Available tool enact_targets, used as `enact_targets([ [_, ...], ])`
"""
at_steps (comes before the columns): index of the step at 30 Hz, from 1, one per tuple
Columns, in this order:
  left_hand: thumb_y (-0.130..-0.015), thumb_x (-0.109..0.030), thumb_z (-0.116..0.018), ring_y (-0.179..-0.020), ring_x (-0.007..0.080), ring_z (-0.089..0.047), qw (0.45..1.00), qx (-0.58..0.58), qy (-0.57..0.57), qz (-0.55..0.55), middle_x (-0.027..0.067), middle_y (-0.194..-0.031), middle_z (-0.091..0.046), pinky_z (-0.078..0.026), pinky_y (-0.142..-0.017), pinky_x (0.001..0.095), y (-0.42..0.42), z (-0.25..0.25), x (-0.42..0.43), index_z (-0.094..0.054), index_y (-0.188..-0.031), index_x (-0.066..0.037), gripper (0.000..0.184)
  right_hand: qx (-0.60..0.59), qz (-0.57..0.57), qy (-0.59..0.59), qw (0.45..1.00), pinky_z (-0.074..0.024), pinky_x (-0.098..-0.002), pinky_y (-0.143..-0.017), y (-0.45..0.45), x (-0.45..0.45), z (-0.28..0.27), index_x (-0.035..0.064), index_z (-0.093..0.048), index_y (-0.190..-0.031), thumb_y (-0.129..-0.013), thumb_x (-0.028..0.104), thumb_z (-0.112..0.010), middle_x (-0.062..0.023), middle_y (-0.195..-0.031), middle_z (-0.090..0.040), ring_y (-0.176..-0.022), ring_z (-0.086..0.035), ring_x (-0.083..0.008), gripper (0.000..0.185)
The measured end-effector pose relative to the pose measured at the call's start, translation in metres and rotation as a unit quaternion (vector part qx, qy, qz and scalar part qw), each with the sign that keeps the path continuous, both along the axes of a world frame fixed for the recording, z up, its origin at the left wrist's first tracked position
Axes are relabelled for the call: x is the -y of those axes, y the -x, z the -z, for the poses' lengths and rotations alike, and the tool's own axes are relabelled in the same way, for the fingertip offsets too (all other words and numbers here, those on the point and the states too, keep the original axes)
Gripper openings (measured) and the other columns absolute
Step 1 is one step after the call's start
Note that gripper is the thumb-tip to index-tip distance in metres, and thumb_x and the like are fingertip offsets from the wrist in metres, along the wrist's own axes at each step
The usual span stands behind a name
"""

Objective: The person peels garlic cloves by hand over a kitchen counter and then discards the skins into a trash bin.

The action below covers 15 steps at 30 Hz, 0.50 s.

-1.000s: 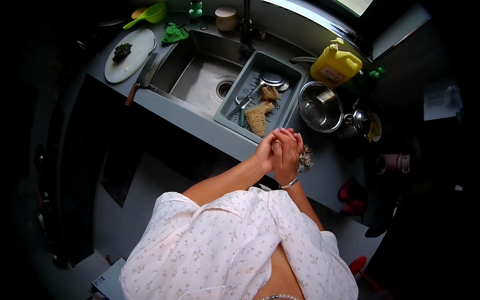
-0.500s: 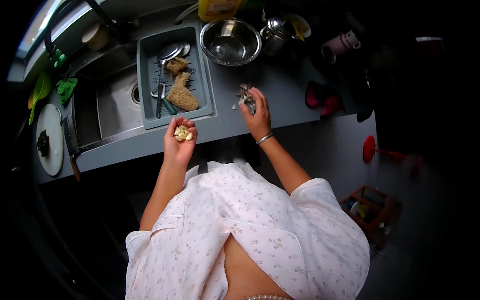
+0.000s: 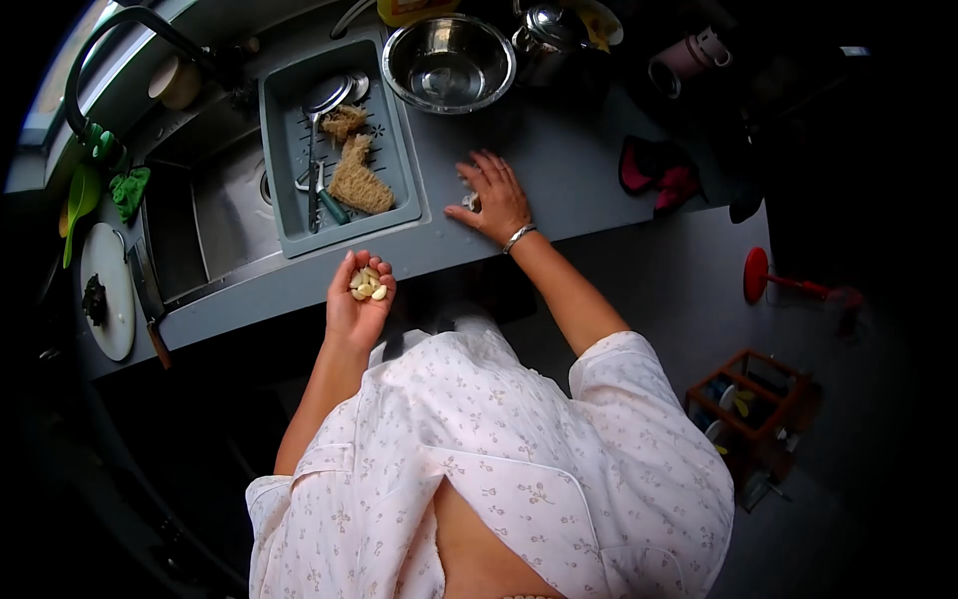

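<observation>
Several peeled garlic cloves [image 3: 367, 284] lie in my left hand [image 3: 357, 304], which is cupped palm up just off the counter's front edge, below the grey tray [image 3: 291, 243]. My right hand [image 3: 496, 200] is palm down over the counter to the right of the tray, its fingers spread. Beneath its fingers a bit of the garlic peelings [image 3: 472, 202] shows; most of the pile is hidden by the hand. In the tray are brown scrubbing pads [image 3: 361, 180], a peeler [image 3: 330, 205] and a metal ladle [image 3: 324, 97].
A steel bowl [image 3: 449, 65] stands behind my right hand, with a metal kettle [image 3: 549, 35] beside it. Left of the sink [image 3: 235, 215], a knife [image 3: 147, 280] lies by a white cutting board [image 3: 115, 324]. A red and black item [image 3: 659, 178] sits at the right.
My hands have parted from being clasped together, showing the cloves in my left. My right hand has moved over the peelings and spread its fingers. The view has turned to the right.
</observation>
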<state>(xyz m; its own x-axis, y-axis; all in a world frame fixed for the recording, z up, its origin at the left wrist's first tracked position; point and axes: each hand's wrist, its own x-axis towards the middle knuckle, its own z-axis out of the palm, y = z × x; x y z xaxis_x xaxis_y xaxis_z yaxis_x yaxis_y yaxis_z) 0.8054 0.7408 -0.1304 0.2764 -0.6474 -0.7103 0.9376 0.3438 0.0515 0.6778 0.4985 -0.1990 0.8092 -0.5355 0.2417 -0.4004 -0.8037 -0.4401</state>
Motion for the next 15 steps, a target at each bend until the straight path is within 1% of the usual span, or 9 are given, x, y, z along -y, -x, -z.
enact_targets([
  [1,-0.092,-0.022,-0.055,-0.083,0.0217,-0.055,1.0,0.001,-0.007,0.004,0.0087,-0.085,-0.057,-0.05,-0.071,0.0307,0.002,0.0,0.002,-0.059,-0.089,-0.004,0.019,0.015,-0.029,-0.01,0.999,-0.0309,-0.0443,-0.104,0.001,0.0,0.001,0.016,-0.058,-0.116,-0.077,0.044,-0.067,-0.0106,-0.122,-0.051,-0.122,-0.042,-0.0285,0.049],
  [2,-0.092,-0.022,-0.055,-0.083,0.0217,-0.055,1.0,0.002,-0.007,0.003,0.0087,-0.085,-0.057,-0.05,-0.071,0.0307,0.004,0.001,0.004,-0.059,-0.089,-0.004,0.019,0.015,-0.031,-0.01,0.999,-0.0309,-0.0443,-0.104,0.001,0.003,0.002,0.016,-0.058,-0.116,-0.077,0.044,-0.067,-0.0106,-0.122,-0.051,-0.122,-0.042,-0.0285,0.049],
  [4,-0.092,-0.022,-0.056,-0.084,0.0214,-0.056,1.0,0.012,0.01,0.013,0.0083,-0.086,-0.058,-0.05,-0.071,0.0305,0.007,0.002,0.009,-0.059,-0.089,-0.005,0.018,-0.024,-0.02,0.032,0.999,-0.04,-0.0415,-0.092,0.0,0.008,0.002,0.0161,-0.061,-0.097,-0.08,0.031,-0.065,-0.0053,-0.102,-0.055,-0.106,-0.051,-0.0225,0.023],
  [5,-0.092,-0.022,-0.056,-0.084,0.0214,-0.056,1.0,0.012,0.008,0.012,0.0083,-0.086,-0.058,-0.05,-0.071,0.0305,0.009,0.001,0.012,-0.059,-0.089,-0.005,0.018,-0.024,-0.022,0.029,0.999,-0.04,-0.0415,-0.092,-0.001,0.011,0.002,0.0161,-0.061,-0.097,-0.08,0.031,-0.065,-0.0053,-0.102,-0.055,-0.106,-0.051,-0.0225,0.023],
  [7,-0.092,-0.022,-0.056,-0.081,0.0201,-0.054,1.0,0.007,-0.008,0.013,0.0071,-0.084,-0.056,-0.049,-0.068,0.0289,0.016,0.001,0.022,-0.059,-0.087,-0.005,0.018,-0.029,-0.086,0.089,0.992,-0.0483,-0.0384,-0.072,-0.004,0.019,-0.001,0.0142,-0.057,-0.081,-0.082,0.026,-0.064,-0.002,-0.083,-0.056,-0.084,-0.059,-0.0199,0.013],
  [8,-0.092,-0.022,-0.056,-0.081,0.0201,-0.054,1.0,0.006,-0.009,0.013,0.0071,-0.084,-0.056,-0.049,-0.068,0.0289,0.02,0.002,0.027,-0.059,-0.087,-0.005,0.018,-0.03,-0.086,0.088,0.992,-0.0483,-0.0384,-0.072,-0.005,0.025,0.002,0.0142,-0.057,-0.081,-0.082,0.026,-0.064,-0.002,-0.083,-0.056,-0.084,-0.059,-0.0199,0.013],
  [11,-0.092,-0.024,-0.056,-0.076,0.0177,-0.052,1.0,0.011,-0.001,0.017,0.0052,-0.078,-0.053,-0.045,-0.06,0.025,0.028,0.002,0.041,-0.056,-0.082,-0.006,0.02,0.041,-0.181,0.109,0.977,-0.0476,-0.0348,-0.047,-0.019,0.048,0.013,0.0116,-0.051,-0.066,-0.082,0.028,-0.064,-0.0038,-0.062,-0.056,-0.055,-0.06,-0.0224,0.026],
  [13,-0.093,-0.027,-0.056,-0.07,0.0148,-0.047,1.0,-0.009,0.02,0.002,0.0037,-0.074,-0.049,-0.038,-0.051,0.0216,0.035,0.0,0.05,-0.054,-0.078,-0.008,0.025,0.059,-0.178,0.068,0.98,-0.0474,-0.0338,-0.047,-0.025,0.059,0.015,0.0102,-0.051,-0.064,-0.083,0.028,-0.063,-0.0049,-0.059,-0.054,-0.054,-0.059,-0.0217,0.029],
  [15,-0.093,-0.029,-0.056,-0.067,0.0134,-0.045,1.0,-0.003,0.022,-0.01,0.003,-0.073,-0.048,-0.035,-0.047,0.0206,0.042,0.002,0.058,-0.053,-0.078,-0.008,0.026,0.074,-0.177,0.028,0.981,-0.0472,-0.0327,-0.048,-0.023,0.07,0.009,0.0087,-0.05,-0.063,-0.085,0.028,-0.062,-0.006,-0.056,-0.053,-0.053,-0.058,-0.0209,0.032],
])
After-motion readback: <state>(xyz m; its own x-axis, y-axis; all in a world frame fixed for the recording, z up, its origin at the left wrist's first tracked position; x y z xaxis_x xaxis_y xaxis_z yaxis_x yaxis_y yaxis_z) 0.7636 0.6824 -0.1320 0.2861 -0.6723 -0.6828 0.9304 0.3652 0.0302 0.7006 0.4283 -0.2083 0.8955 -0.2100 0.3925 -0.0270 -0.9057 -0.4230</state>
